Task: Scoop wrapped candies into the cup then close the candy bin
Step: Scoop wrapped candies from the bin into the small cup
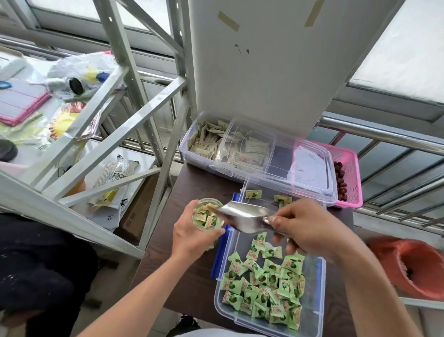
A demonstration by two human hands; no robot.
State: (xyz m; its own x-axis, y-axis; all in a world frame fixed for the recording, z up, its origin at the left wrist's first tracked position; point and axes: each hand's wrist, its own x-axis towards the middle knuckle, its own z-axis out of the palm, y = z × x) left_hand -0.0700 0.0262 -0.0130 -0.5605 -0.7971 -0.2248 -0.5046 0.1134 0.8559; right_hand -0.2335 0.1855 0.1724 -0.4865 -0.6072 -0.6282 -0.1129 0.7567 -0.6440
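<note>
My left hand point(192, 237) grips a small clear cup point(207, 216) that holds several green wrapped candies. My right hand point(308, 229) holds a shiny metal scoop point(243, 216) by its handle, the scoop's tip tilted over the cup's rim. Below the scoop lies the open clear candy bin point(308, 334) with blue clips, and many green wrapped candies point(266, 288) are piled in its near half. The bin's clear lid point(283, 157) rests behind it, across another box.
A clear box of beige sachets point(207, 143) and a pink basket point(350, 163) with red dates stand at the back of the dark brown table point(179, 277). A white metal rack point(129, 112) stands to the left. An orange bucket point(416, 268) sits on the right.
</note>
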